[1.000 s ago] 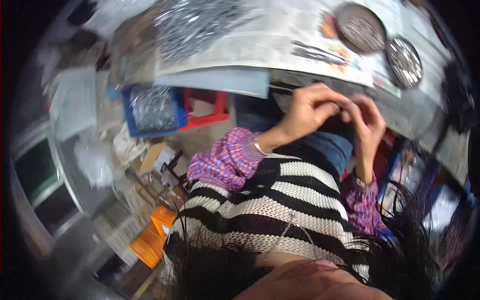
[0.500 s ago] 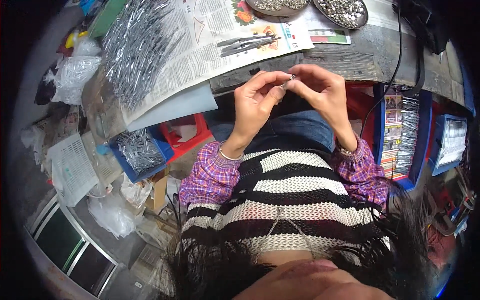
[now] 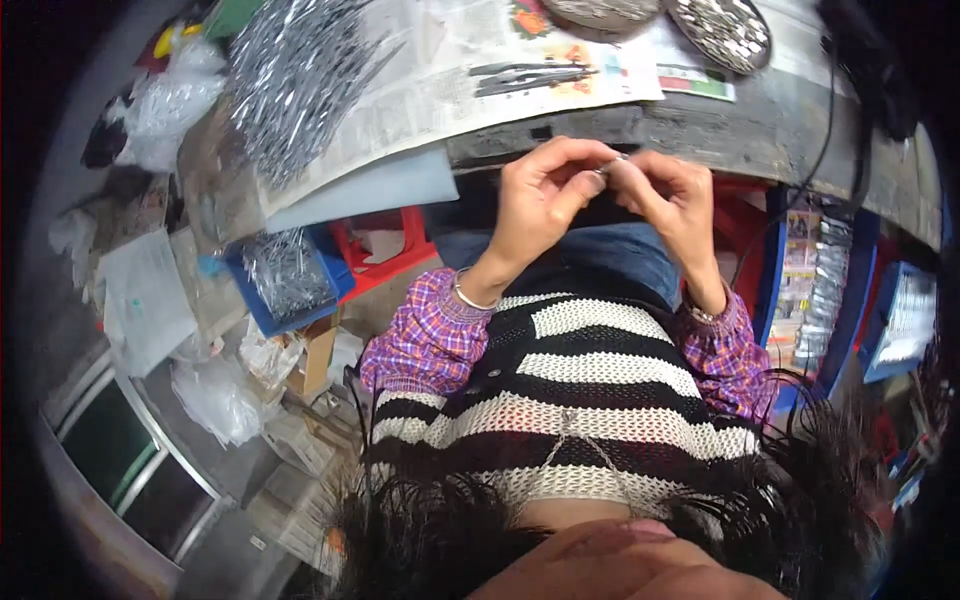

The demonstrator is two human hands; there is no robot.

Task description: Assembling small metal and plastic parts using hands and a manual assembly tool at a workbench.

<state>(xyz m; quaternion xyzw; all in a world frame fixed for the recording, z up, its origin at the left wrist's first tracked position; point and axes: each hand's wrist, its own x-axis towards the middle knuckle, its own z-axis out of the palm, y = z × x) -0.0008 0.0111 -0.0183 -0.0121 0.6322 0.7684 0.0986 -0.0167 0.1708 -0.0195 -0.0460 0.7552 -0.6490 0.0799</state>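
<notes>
Fingertips together, my left hand [image 3: 545,200] and my right hand [image 3: 672,198] meet in front of the table's near edge, above my lap. Both are closed in a pinch around a small silvery metal piece [image 3: 604,170], mostly covered by the fingers, so its exact kind does not show. Beyond them, several slim dark metal pieces [image 3: 530,78] lie on a newspaper [image 3: 430,90]. To the left a large heap of long, thin, shiny metal pieces [image 3: 300,85] covers part of the paper. Two round dishes of small metal parts, a left dish [image 3: 605,24] and a right dish [image 3: 765,55], stand at the far side.
Under the table's left part, a blue bin [image 3: 262,312] of metal pieces sits beside a red stool [image 3: 424,255]. On the right are a blue tray [image 3: 768,310] with slender metal pieces and another blue container [image 3: 893,345]. A black cable [image 3: 832,110] crosses the tabletop.
The view has shifted, so the table and its things appear farther right and slightly blurred. My hands stay pinched together, turned slightly, and the metal piece shows less between the fingers.
</notes>
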